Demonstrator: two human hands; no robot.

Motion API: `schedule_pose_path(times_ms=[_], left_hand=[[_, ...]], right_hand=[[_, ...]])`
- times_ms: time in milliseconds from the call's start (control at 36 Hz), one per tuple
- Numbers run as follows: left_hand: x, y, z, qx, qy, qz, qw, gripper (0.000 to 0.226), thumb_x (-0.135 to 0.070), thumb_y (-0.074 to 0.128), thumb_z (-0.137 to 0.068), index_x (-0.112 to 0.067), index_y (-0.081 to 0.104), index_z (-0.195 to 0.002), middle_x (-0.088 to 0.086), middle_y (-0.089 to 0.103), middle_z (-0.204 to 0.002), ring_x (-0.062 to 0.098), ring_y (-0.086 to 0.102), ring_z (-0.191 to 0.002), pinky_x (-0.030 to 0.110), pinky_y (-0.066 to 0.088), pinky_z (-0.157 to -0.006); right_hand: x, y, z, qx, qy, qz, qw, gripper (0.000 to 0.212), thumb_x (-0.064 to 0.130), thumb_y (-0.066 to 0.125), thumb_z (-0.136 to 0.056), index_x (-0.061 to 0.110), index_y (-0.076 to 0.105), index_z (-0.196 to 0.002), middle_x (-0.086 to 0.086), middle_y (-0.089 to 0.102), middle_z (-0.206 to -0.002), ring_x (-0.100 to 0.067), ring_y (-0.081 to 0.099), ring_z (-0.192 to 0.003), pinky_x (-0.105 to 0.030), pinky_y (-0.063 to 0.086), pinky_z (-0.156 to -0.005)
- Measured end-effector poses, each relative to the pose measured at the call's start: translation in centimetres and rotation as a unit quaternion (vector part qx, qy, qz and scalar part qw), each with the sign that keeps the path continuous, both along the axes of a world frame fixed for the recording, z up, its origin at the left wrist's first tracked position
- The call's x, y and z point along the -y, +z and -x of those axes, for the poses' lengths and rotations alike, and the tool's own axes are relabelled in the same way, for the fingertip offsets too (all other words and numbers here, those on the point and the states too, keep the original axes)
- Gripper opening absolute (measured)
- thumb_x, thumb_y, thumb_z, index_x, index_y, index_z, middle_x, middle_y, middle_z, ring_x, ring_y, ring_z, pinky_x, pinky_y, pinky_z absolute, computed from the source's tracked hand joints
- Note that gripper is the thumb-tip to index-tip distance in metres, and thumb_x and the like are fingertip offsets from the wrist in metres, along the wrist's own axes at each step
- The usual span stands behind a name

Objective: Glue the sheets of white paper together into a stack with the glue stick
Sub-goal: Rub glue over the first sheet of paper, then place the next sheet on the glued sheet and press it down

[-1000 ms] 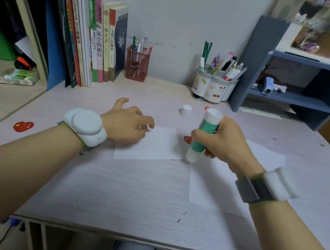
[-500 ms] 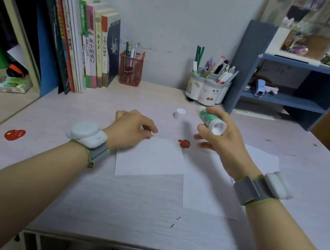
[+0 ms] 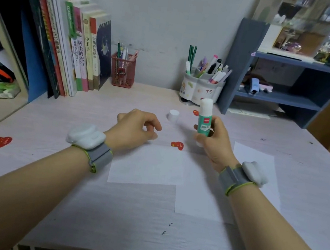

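Note:
My right hand holds the green and white glue stick upright above the desk, white glue end up. Its white cap stands on the desk behind my hands. My left hand hovers with loosely curled fingers at the far edge of a small white sheet, holding nothing. A larger white sheet lies to the right, partly under my right forearm.
Books stand at the back left, with a red mesh pen holder beside them. A white pen cup and a blue shelf stand at the back right. Red heart stickers dot the desk.
My right hand lifted the glue stick off the paper, tipped it sideways, then turned it upright with the glue end up. My left hand eased back to the small sheet's far edge.

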State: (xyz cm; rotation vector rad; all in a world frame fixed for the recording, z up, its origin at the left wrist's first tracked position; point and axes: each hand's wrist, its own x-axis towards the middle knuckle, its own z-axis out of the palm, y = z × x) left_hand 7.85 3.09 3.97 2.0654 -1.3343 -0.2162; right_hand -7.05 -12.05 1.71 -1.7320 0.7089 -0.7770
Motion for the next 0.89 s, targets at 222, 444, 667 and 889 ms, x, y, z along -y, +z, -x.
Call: schedule_pose_path(times_ms=[222, 444, 667, 889], left_hand=[[0.3, -0.1, 2.8, 0.078, -0.041, 0.024, 0.996, 0.007, -0.025, 0.061, -0.088, -0.029, 0.066, -0.091, -0.017, 0.057, -0.077, 0.007, 0.048, -0.097, 0.024, 0.016, -0.083], [0.0, -0.9, 8.0, 0.171, -0.151, -0.01, 0.974, 0.025, -0.036, 0.053, -0.091, -0.028, 0.063, -0.113, -0.011, 0.06, -0.116, 0.005, 0.037, -0.125, 0.027, 0.009, -0.104], [-0.4, -2.7, 12.5, 0.278, -0.218, -0.121, 0.927, 0.068, -0.06, 0.032, -0.091, -0.019, 0.027, -0.145, -0.003, 0.019, -0.155, 0.015, -0.003, -0.145, 0.038, -0.012, -0.112], [-2.0, -4.4, 15.4, 0.293, -0.233, -0.206, 0.904, 0.091, -0.075, 0.022, -0.084, -0.013, 0.007, -0.149, 0.007, 0.0, -0.158, 0.018, -0.005, -0.145, 0.045, -0.015, -0.115]], right_hand=[[1.0, -1.1, 0.3, -0.087, -0.03, 0.043, 0.995, 0.046, 0.009, 0.068, -0.083, 0.023, 0.038, -0.113, -0.006, 0.06, -0.112, -0.024, 0.058, -0.102, -0.041, 0.049, -0.092], [1.2, -1.4, 1.5, -0.086, -0.023, 0.023, 0.996, 0.064, 0.008, 0.07, -0.082, 0.014, 0.036, -0.136, -0.002, 0.051, -0.132, -0.016, 0.049, -0.12, -0.035, 0.041, -0.104], [-0.2, -0.8, 5.8, -0.057, -0.053, 0.078, 0.994, 0.056, 0.004, 0.058, -0.089, 0.01, 0.034, -0.14, -0.005, 0.048, -0.138, -0.012, 0.044, -0.128, -0.033, 0.036, -0.109], [-1.6, -1.9, 9.2, -0.058, -0.074, 0.108, 0.99, 0.051, 0.007, 0.056, -0.09, 0.012, 0.037, -0.138, 0.0, 0.051, -0.134, -0.009, 0.049, -0.12, -0.011, 0.042, -0.084]])
